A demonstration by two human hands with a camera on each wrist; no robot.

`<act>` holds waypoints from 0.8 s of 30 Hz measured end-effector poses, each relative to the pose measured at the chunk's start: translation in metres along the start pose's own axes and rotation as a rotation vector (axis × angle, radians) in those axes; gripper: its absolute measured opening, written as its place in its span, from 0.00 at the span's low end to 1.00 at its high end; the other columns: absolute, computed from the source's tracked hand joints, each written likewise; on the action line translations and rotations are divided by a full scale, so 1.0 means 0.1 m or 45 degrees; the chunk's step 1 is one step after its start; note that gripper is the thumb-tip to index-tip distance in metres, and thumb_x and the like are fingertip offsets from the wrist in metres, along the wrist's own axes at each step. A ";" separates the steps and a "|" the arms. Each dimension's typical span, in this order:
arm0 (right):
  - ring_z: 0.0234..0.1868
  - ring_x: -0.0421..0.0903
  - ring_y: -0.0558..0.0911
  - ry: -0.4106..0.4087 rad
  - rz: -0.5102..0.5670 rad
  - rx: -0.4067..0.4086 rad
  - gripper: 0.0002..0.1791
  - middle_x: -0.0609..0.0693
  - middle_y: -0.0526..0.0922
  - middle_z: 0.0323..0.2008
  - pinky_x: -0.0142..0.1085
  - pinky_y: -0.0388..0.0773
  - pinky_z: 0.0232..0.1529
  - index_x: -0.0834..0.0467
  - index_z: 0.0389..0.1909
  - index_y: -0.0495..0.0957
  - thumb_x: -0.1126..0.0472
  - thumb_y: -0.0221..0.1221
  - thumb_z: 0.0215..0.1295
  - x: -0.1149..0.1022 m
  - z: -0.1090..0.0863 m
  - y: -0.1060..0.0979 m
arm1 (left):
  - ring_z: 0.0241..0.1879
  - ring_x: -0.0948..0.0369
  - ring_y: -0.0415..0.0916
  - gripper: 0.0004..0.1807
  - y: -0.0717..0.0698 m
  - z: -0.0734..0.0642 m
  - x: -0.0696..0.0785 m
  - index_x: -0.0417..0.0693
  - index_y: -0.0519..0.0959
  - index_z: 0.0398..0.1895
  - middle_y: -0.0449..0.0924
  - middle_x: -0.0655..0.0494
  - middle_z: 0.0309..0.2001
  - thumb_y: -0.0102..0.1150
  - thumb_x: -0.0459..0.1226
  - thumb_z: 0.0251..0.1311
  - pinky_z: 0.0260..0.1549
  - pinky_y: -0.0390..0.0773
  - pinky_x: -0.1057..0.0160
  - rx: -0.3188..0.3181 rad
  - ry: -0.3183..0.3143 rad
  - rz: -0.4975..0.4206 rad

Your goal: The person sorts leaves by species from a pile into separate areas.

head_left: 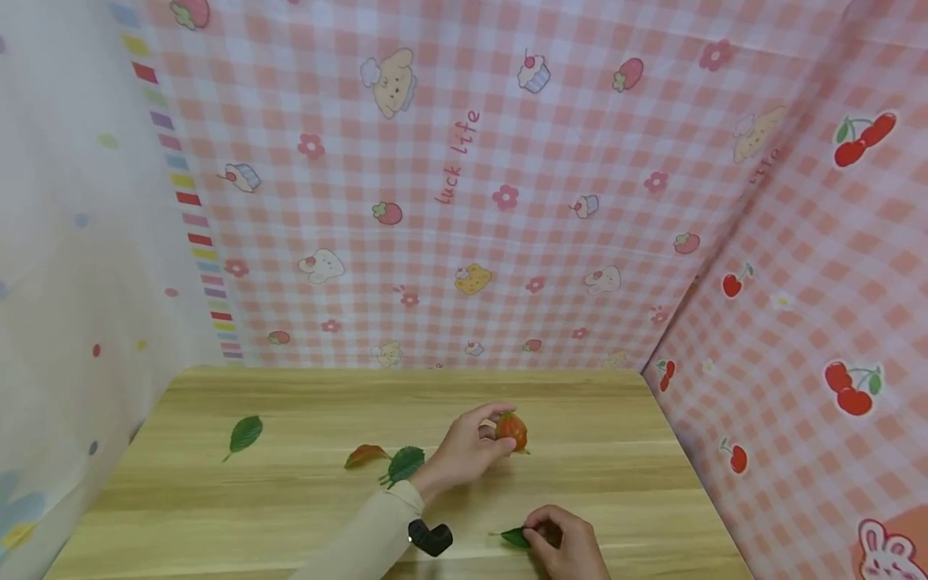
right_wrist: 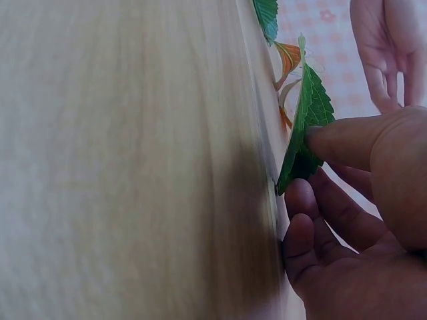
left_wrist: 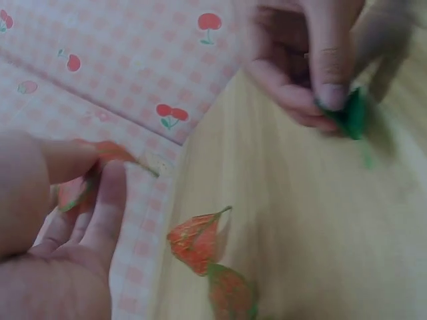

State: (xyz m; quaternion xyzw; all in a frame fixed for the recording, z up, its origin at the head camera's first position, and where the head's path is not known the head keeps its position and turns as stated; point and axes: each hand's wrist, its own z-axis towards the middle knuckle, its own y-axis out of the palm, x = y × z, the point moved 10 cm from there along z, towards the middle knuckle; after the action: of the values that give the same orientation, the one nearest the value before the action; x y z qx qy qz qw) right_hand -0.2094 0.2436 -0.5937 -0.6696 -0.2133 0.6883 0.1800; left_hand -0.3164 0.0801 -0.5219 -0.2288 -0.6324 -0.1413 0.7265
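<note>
My left hand [head_left: 471,447] reaches over the middle of the table, thumb and fingers pinching an orange-red leaf [head_left: 511,433] with green edges. In the left wrist view this leaf [left_wrist: 112,151] shows a thin stem pointing away from the fingertips. My right hand [head_left: 567,541], nearer the front, pinches a serrated green leaf [head_left: 516,537] between thumb and fingers. The right wrist view shows that green leaf [right_wrist: 313,107] folded along its midrib, its lower tip by the fingers. Below the left hand, an orange-red leaf [left_wrist: 197,241] and a green-edged orange leaf [left_wrist: 231,293] lie on the table.
On the wooden table [head_left: 304,515], an orange leaf [head_left: 366,456] and a green leaf [head_left: 406,464] lie left of the left hand. Another green leaf [head_left: 246,433] lies farther left. Checked cloth [head_left: 435,242] hangs behind and at the right.
</note>
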 end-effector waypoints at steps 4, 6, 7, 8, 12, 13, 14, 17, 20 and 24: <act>0.33 0.30 0.82 -0.006 0.010 0.013 0.07 0.45 0.90 0.33 0.28 0.81 0.39 0.53 0.36 0.89 0.68 0.75 0.70 0.01 0.01 -0.01 | 0.51 0.49 0.90 0.22 0.01 0.16 0.00 0.49 0.77 0.75 0.74 0.42 0.68 0.64 0.35 0.82 0.38 0.81 0.66 -0.073 -0.054 -0.039; 0.33 0.30 0.81 -0.009 0.015 0.017 0.07 0.45 0.90 0.32 0.28 0.81 0.38 0.54 0.36 0.88 0.69 0.75 0.70 0.01 0.02 -0.02 | 0.55 0.43 0.91 0.20 0.00 0.25 -0.01 0.47 0.77 0.72 0.76 0.42 0.66 0.64 0.36 0.83 0.40 0.83 0.65 -0.098 -0.081 -0.064; 0.32 0.30 0.81 -0.006 0.019 0.016 0.07 0.45 0.90 0.32 0.28 0.81 0.38 0.54 0.36 0.89 0.69 0.75 0.69 0.01 0.01 -0.02 | 0.57 0.42 0.91 0.19 0.00 0.29 -0.01 0.45 0.77 0.71 0.78 0.43 0.65 0.64 0.37 0.83 0.40 0.83 0.64 -0.105 -0.088 -0.068; 0.32 0.30 0.81 -0.005 0.022 0.014 0.07 0.45 0.90 0.32 0.28 0.81 0.38 0.54 0.36 0.89 0.69 0.75 0.69 0.02 0.01 -0.02 | 0.57 0.41 0.91 0.18 0.00 0.32 -0.02 0.45 0.77 0.69 0.80 0.43 0.64 0.64 0.37 0.83 0.41 0.84 0.64 -0.111 -0.100 -0.073; 0.32 0.30 0.81 0.002 0.028 -0.007 0.06 0.46 0.90 0.32 0.28 0.80 0.37 0.55 0.37 0.89 0.68 0.75 0.69 0.03 0.02 0.00 | 0.52 0.45 0.93 0.14 -0.02 0.45 -0.04 0.44 0.79 0.64 0.82 0.43 0.64 0.64 0.36 0.82 0.41 0.88 0.61 -0.122 -0.114 -0.059; 0.32 0.30 0.81 0.003 0.028 -0.013 0.06 0.46 0.90 0.32 0.28 0.80 0.37 0.55 0.37 0.89 0.68 0.75 0.70 0.03 0.02 0.01 | 0.52 0.47 0.92 0.13 -0.02 0.48 -0.04 0.44 0.80 0.63 0.81 0.43 0.65 0.64 0.35 0.82 0.44 0.89 0.59 -0.121 -0.115 -0.047; 0.32 0.30 0.81 0.004 0.029 -0.017 0.06 0.46 0.90 0.32 0.28 0.80 0.37 0.55 0.38 0.89 0.68 0.75 0.70 0.03 0.02 0.01 | 0.52 0.49 0.92 0.12 -0.02 0.50 -0.04 0.45 0.80 0.63 0.80 0.43 0.66 0.64 0.35 0.82 0.47 0.91 0.55 -0.121 -0.114 -0.035; 0.31 0.30 0.81 0.007 0.025 -0.026 0.05 0.45 0.90 0.32 0.28 0.80 0.36 0.55 0.38 0.89 0.67 0.75 0.70 0.04 0.03 0.01 | 0.52 0.48 0.91 0.13 0.00 0.54 -0.02 0.49 0.82 0.65 0.80 0.43 0.68 0.62 0.35 0.83 0.54 0.90 0.45 -0.134 -0.096 0.046; 0.30 0.30 0.81 0.007 0.016 -0.019 0.05 0.44 0.89 0.31 0.28 0.80 0.35 0.54 0.37 0.89 0.67 0.75 0.70 0.05 0.03 0.01 | 0.51 0.53 0.88 0.15 0.04 0.59 -0.01 0.51 0.84 0.67 0.82 0.45 0.66 0.60 0.35 0.84 0.58 0.88 0.39 -0.153 -0.074 0.115; 0.30 0.30 0.80 0.016 -0.004 -0.006 0.06 0.44 0.89 0.31 0.28 0.79 0.35 0.54 0.37 0.89 0.66 0.76 0.69 0.06 0.02 0.00 | 0.49 0.59 0.84 0.13 0.12 0.67 -0.01 0.51 0.87 0.62 0.86 0.49 0.61 0.58 0.34 0.84 0.51 0.88 0.54 -0.176 -0.046 0.228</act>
State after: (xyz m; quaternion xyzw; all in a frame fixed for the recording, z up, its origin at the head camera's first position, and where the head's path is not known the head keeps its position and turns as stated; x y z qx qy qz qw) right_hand -0.2120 0.2468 -0.5986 -0.6740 -0.2148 0.6833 0.1808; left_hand -0.3678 0.1247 -0.5185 -0.3363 -0.6111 -0.1149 0.7073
